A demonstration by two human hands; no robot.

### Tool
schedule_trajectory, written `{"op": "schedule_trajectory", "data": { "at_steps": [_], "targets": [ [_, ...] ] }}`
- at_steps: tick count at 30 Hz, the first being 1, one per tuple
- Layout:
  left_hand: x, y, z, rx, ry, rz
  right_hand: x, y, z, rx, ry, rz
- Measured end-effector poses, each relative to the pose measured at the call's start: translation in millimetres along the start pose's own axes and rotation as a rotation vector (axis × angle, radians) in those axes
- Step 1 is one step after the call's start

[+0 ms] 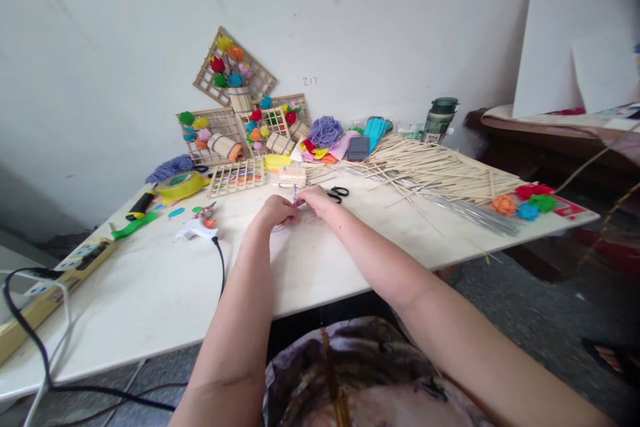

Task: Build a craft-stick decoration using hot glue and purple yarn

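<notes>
My left hand [279, 209] and my right hand [313, 200] are close together over the middle of the table, fingers pinched. A thin strand of purple yarn [295, 192] runs up between them, and a bit of purple shows under the left hand. Just beyond lies a pale bundle of short sticks [292, 177], with a dark strand at its lower edge. The fingertips are partly hidden, so the exact grip of each is hard to see. Black-handled scissors [339, 194] lie right beside my right hand.
A glue gun [197, 230] with its cord, yellow tape [183, 186] and a power strip [75, 267] are at left. Stick lattices with felt flowers [235, 64] lean on the wall. Loose sticks [425, 164], silver wires [470, 210] and a green bottle [441, 119] occupy the right.
</notes>
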State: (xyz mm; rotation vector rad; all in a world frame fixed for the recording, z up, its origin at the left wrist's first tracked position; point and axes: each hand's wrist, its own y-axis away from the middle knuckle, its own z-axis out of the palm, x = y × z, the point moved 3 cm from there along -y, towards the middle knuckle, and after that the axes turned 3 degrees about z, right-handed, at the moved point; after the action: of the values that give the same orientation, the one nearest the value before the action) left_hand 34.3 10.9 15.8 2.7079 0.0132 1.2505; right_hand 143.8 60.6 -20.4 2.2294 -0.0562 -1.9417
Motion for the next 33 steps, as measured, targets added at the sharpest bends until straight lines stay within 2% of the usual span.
{"op": "schedule_trajectory", "data": {
  "at_steps": [6,10,12,13,14,16,17,18,20,22,25,33],
  "targets": [
    [3,3,10.2,-0.064,-0.012,0.018,1,-1,0,-0.039,-0.083,0.065],
    [12,13,10.3,-0.252,0.032,0.165,-1,4,-1,-0.053,-0.096,0.122],
    [13,16,5.4,-0.295,0.048,0.222,-3,7,-2,-0.055,-0.106,0.124],
    [13,15,1.3,-0.258,0.075,0.244,-4,9,-3,-0.049,-0.115,0.111],
    [11,14,-3.8,-0.172,0.122,0.26,-6,10,-4,-0.042,-0.124,0.097],
    [4,8,-13.6,0.078,0.289,0.264,-7,12,-6,-0.032,-0.131,0.086],
    [-2,5,-15.9,0.187,0.39,0.223,-7,12,-6,-0.035,-0.123,0.09],
    [-8,1,-14.9,0.232,0.463,0.156,-7,11,-6,-0.042,-0.11,0.098],
    [-17,-6,-6.1,0.195,0.566,0.031,-5,9,-6,-0.058,-0.084,0.105],
    [-20,-12,5.4,0.097,0.691,-0.006,-3,6,-6,-0.065,-0.075,0.096],
    [-20,-18,17.7,0.033,0.804,-0.04,-2,4,-5,-0.063,-0.082,0.089],
    [-18,-21,22.6,0.024,0.746,0.0,-3,6,-6,-0.079,-0.05,0.079]
  ]
}}
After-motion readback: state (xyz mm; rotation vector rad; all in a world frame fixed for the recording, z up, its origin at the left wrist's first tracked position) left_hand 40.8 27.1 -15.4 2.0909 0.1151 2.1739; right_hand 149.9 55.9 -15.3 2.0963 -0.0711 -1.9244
